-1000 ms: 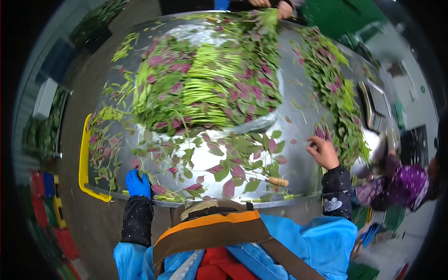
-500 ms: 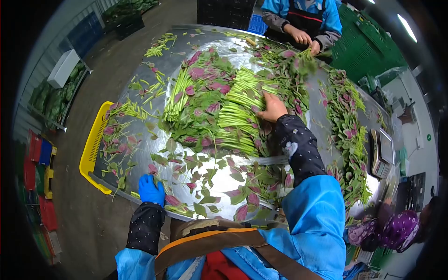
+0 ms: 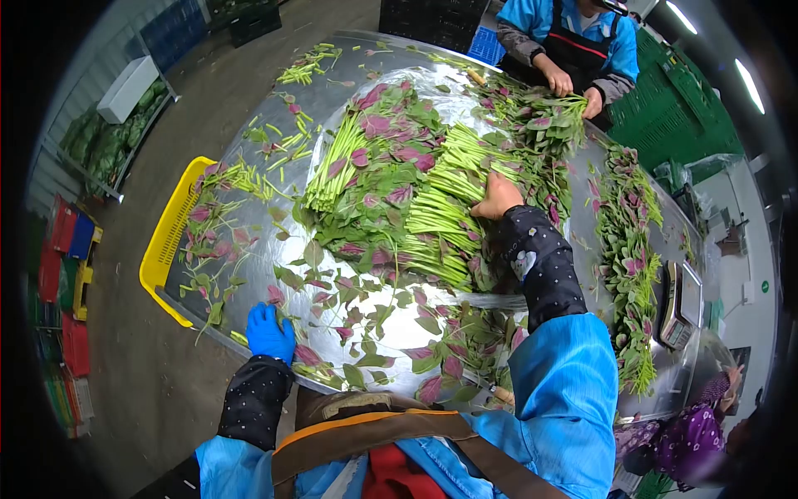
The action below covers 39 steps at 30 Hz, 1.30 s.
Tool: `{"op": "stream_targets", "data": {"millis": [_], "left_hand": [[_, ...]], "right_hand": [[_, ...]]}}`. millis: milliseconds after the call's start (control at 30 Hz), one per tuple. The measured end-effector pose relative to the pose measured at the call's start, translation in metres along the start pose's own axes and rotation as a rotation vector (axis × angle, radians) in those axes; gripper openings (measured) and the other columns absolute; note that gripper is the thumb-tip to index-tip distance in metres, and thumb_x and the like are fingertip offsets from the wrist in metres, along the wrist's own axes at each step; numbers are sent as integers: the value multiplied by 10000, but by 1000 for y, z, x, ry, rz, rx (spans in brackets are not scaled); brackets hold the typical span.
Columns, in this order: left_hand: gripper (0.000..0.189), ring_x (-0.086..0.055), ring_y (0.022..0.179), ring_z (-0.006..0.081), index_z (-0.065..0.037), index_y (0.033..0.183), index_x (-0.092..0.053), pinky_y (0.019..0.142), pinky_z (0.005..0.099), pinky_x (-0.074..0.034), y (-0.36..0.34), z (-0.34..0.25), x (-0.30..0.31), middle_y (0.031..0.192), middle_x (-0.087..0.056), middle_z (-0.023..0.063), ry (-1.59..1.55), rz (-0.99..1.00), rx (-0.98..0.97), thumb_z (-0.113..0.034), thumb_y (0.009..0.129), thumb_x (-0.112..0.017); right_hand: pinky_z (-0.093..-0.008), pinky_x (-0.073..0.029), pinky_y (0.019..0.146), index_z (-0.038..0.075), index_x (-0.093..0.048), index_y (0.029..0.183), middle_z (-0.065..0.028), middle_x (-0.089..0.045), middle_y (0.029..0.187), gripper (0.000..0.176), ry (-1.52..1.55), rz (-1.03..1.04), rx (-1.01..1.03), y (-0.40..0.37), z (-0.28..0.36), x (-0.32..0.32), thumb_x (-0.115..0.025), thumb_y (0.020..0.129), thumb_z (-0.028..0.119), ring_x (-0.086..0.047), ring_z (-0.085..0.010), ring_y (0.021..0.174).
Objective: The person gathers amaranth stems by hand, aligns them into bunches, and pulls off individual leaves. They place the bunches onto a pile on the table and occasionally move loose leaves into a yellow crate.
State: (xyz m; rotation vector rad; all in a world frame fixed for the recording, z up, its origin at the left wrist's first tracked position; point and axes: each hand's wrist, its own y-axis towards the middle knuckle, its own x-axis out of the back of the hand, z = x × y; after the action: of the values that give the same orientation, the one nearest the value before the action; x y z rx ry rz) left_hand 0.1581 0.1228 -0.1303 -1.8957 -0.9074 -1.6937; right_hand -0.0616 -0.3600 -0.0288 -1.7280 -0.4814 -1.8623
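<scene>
Right hand (image 3: 499, 197) has swung over from the table's right side since a second ago and is now down in the middle pile. Going left to right: the blue-gloved left hand (image 3: 271, 333) rests by the near edge, fingers close together; can't tell if anything's under it. Next come the green stems (image 3: 445, 220), a pale band mid-table with purple-and-green leaves (image 3: 382, 200) on both sides. Bare thumb's on the stems at their right end, but the other fingers are buried, so no telling whether they're clamped on a bunch. IMO a spread hand and light, even pressure is the way, since those leaves look easy to bruise and loose stems could skew.

As for the room: red bins (image 3: 76, 345) and a white box (image 3: 129, 89) far left, then a yellow basket (image 3: 170, 237) at the corner of the shiny metal table (image 3: 587, 287), which is littered with loose leaves. Wooden knife handle (image 3: 502, 395) pokes out near the right sleeve. Across the table a co-worker (image 3: 582, 37) holds a leafy bunch (image 3: 557, 121), and further right there's a row of greens (image 3: 629, 258), then a scale (image 3: 682, 303).
</scene>
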Motion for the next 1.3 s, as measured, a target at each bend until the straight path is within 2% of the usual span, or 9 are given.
{"op": "stream_targets", "data": {"millis": [200,400,667,800,900,1033,1133,1233,1300], "left_hand": [[432,-401,1190,368,-59,1156,-490,931,480,-364,0,1,-2,1266,-453,187,6,45,54,-259,783,-578],[457,-391,1203,370,-60,1189,-486,951,487,-350,0,4,-6,1286,-444,181,4,43,43,-268,791,-573],[454,-392,1197,367,-56,1183,-490,950,479,-355,0,2,-6,1277,-448,179,12,37,48,-264,789,-576],[442,-393,1194,368,-57,1168,-493,944,472,-362,1,-1,-1,1274,-448,180,12,49,52,-264,787,-576],[446,-409,1176,375,-58,1168,-491,940,472,-366,1,1,0,1257,-461,186,-8,15,24,-241,774,-595],[441,-444,1134,391,-45,1158,-500,940,469,-371,0,11,-9,1220,-486,191,-179,-104,-45,-155,747,-617],[404,-481,1082,406,-28,1132,-519,928,470,-384,41,-80,49,1176,-511,200,-378,-412,-251,-80,740,-598],[441,-511,1097,361,-60,1121,-565,927,462,-400,101,-191,74,1138,-558,166,-680,-52,-811,6,685,-540],[442,-520,1066,358,-70,1092,-569,904,442,-422,130,-268,55,1122,-564,143,-709,50,-930,15,662,-516]], "right_hand": [[-299,-470,790,-19,-570,1065,-106,-651,938,547,828,-229,153,-17,-58,16,-703,546,91,-609,-189,842],[-250,-444,658,-33,-586,955,-39,-624,804,398,795,-118,37,-14,-90,20,-670,579,70,-559,-135,690],[-283,-459,838,-26,-557,1104,-118,-653,1005,574,814,-49,155,-12,-42,16,-751,580,106,-618,-198,893],[-405,-489,775,5,-523,1068,-219,-636,914,664,166,-17,58,-7,-14,-12,-816,552,303,-616,-369,867],[-414,-489,769,10,-522,1069,-224,-635,910,651,243,-61,131,-7,-18,-4,-808,546,271,-611,-375,868],[-306,-483,777,-14,-545,1087,-136,-657,883,585,719,-70,218,-5,-49,3,-748,557,124,-634,-213,822],[-270,-466,780,-21,-575,1056,-65,-658,936,479,937,-112,218,-11,-83,16,-705,601,50,-606,-142,825],[-267,-461,781,-18,-586,1031,-63,-653,948,427,916,-114,250,-16,-94,22,-701,625,49,-593,-127,824],[-266,-456,788,-18,-585,1036,-62,-650,944,445,974,-141,266,-17,-90,19,-706,615,60,-584,-125,826]]}}
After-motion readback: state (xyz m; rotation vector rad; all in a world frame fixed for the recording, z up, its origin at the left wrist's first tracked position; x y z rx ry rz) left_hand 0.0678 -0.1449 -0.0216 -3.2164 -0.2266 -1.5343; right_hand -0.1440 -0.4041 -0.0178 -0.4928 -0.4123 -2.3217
